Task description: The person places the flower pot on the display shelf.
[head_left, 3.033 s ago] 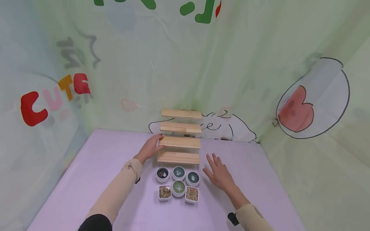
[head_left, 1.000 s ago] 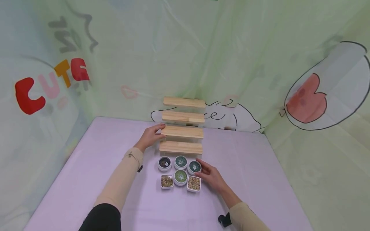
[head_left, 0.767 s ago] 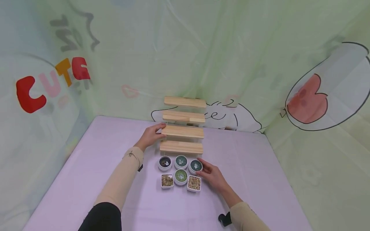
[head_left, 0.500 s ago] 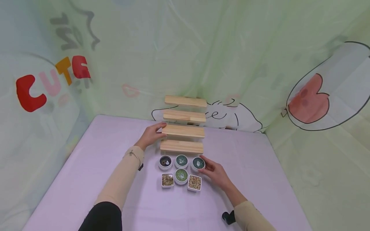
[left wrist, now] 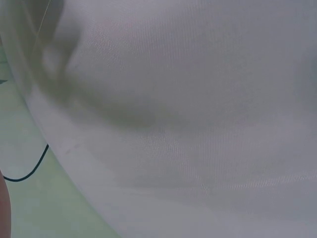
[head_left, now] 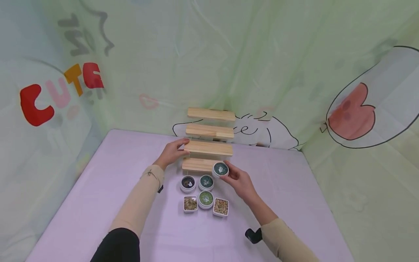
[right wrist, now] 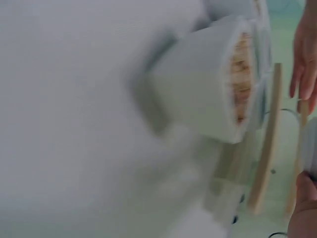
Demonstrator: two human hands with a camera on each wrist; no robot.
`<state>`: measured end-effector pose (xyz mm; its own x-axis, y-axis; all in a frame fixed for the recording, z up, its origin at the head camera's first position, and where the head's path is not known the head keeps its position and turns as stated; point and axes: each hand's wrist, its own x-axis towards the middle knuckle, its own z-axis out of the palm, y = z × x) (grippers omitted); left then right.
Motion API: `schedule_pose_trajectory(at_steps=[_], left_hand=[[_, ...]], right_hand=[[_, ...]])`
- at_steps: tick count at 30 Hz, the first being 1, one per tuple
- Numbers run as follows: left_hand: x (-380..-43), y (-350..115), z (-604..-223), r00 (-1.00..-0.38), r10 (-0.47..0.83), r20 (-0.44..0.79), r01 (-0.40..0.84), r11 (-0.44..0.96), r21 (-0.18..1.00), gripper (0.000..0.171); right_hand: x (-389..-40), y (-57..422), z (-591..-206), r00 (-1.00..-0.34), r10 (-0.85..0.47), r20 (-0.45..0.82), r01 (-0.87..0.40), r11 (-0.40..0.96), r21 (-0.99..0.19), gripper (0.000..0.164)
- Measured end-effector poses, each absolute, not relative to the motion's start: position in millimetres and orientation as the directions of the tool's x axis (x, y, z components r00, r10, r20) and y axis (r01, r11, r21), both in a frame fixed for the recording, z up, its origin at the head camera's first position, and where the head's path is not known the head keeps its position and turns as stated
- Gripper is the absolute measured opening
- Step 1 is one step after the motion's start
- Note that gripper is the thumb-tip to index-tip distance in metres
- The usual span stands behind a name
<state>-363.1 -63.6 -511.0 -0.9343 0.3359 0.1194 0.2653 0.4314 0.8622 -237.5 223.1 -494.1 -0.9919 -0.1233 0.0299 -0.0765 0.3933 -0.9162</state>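
Note:
My right hand [head_left: 240, 183] grips a round white pot with a dark green top [head_left: 220, 169] from its right side. The pot is raised and overlaps the right part of the lowest wooden shelf [head_left: 196, 165] in the head view. In the right wrist view the thumb [right wrist: 301, 210] lies against the pot's pale side [right wrist: 311, 151]. My left hand [head_left: 171, 153] pinches the left end of the second shelf from the bottom [head_left: 209, 148], thumb below and fingers above. The left wrist view holds mostly tablecloth [left wrist: 173, 89].
On the lilac tablecloth [head_left: 278, 163] before the four-tier rack stand a dark round pot [head_left: 188, 183], a teal one [head_left: 206, 182] and a light green one [head_left: 206, 198]. Two square pots of pebbles [head_left: 190, 203] are nearer. Behind hangs a printed curtain [head_left: 147, 72].
My right hand reached in, took hold of the right-hand dark green pot, slid it right, then lifted it up toward the lowest shelf. The left hand keeps its hold on the shelf.

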Motion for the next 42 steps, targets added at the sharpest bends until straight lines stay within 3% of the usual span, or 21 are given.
schedule_pose_trajectory(at_steps=[12,27,42], left_hand=[[-361,-63,-510,-0.939,0.325,0.116,0.249,0.403,0.881,0.056],[-362,-63,-509,-0.94,0.326,0.102,0.237,0.406,0.883,0.056],[-363,-62,-509,-0.933,0.342,0.112,0.259,0.424,0.868,0.056]], right_hand=[[-290,183,-447,-0.997,-0.005,0.082,-0.076,0.43,-0.9,0.067],[-316,168,-431,-0.995,0.078,0.054,-0.033,0.245,-0.969,0.07],[-359,144,-397,-0.981,0.145,0.129,-0.084,0.286,-0.955,0.07]])
